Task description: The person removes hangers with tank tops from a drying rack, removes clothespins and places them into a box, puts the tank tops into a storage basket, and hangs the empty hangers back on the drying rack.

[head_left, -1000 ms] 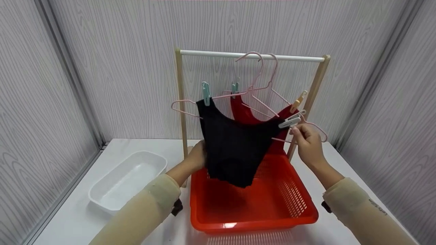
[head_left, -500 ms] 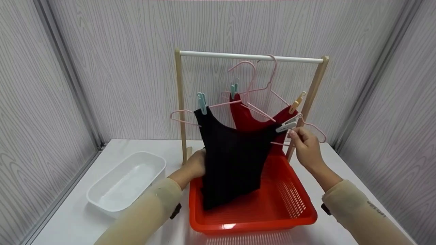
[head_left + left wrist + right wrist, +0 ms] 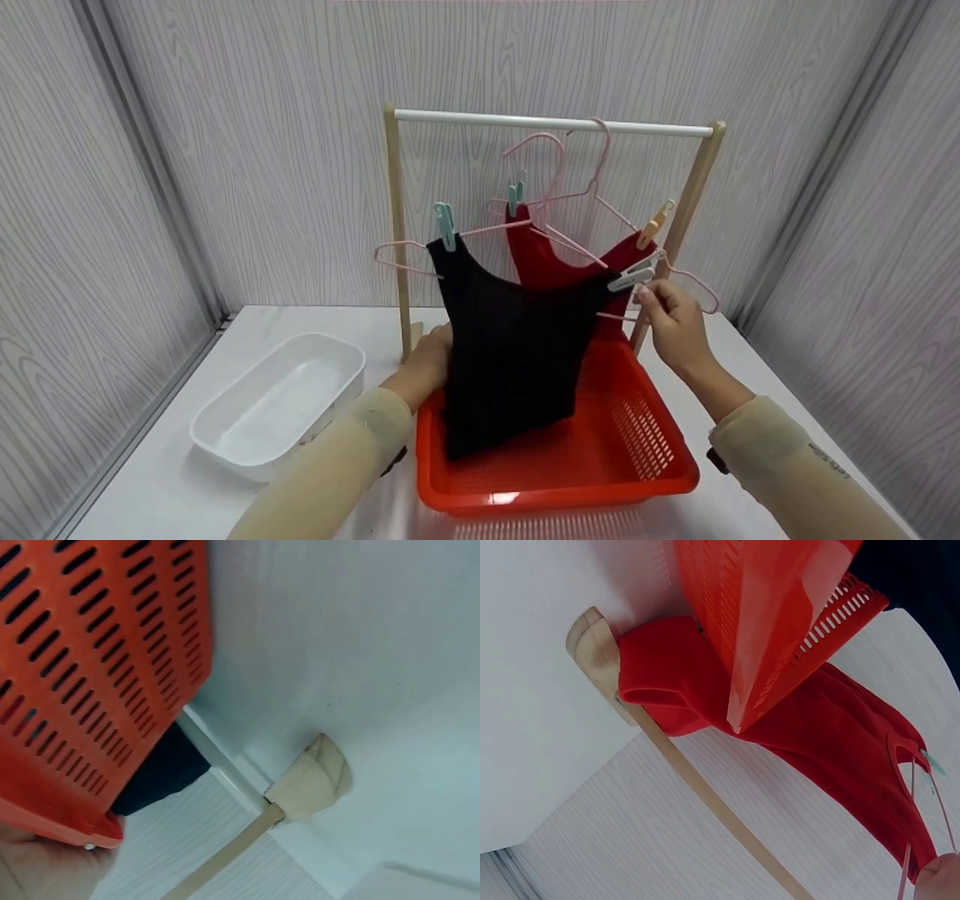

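Note:
A black sleeveless top [image 3: 517, 352] hangs tilted on a pink hanger [image 3: 491, 227], held by a mint clothespin [image 3: 445, 227] at one strap and a whitish clothespin [image 3: 631, 278] at the other. My right hand [image 3: 677, 322] pinches the hanger's right end just below the whitish clothespin. My left hand [image 3: 429, 360] is beside the top's left edge, its fingers hidden behind the cloth; I cannot tell what they hold. In the left wrist view it lies close to the red basket's rim [image 3: 52, 829]. The hanger's hook stands below the white rod, in front of it.
A red top [image 3: 544, 251] hangs behind on another pink hanger from the rack's white rod [image 3: 480, 118]. Wooden posts [image 3: 397, 225] hold up the rod. Below stands the red perforated basket [image 3: 559, 495]. A white basin [image 3: 247, 442] sits on the left of the table.
The black top and its hanger have come down, the left end most, and the hook has dropped below the rod. The top's lower hem has fallen open over the basket. My hands shifted only slightly.

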The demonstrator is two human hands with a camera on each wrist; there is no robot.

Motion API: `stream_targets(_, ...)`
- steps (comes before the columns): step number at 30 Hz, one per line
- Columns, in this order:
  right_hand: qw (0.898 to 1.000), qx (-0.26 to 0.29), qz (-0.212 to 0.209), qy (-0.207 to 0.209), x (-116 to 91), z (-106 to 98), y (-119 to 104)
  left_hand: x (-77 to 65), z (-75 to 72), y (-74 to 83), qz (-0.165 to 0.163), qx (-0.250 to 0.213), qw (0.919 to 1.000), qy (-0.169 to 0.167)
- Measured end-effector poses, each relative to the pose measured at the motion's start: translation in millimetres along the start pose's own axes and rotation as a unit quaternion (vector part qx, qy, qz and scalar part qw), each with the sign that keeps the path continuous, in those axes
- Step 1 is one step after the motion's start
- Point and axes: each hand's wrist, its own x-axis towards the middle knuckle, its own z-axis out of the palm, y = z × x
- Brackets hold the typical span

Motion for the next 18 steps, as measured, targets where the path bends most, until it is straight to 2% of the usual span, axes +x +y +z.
stream_targets(5,1.000,-0.002,0.001,0.000,0.7,-0.9,0.6,5.2,-0.5,-1.3,-0.011,-0.083,0.9964,0.017)
stream_targets(11,1.000,0.001,-0.009,0.002,2.7,-0.5,0.9,5.6,-2.6,0.1,-0.039,-0.101,0.9935,0.036)
stream_targets(14,1.000,-0.001,-0.002,0.000,1.9,-1.0,0.3,5.6,0.5,-2.5,-0.011,-0.077,0.9961,0.040)
stream_targets(18,1.000,-0.003,0.014,-0.004,0.7,-2.8,-0.8,6.8,3.0,-3.8,0.031,-0.009,0.9983,0.050)
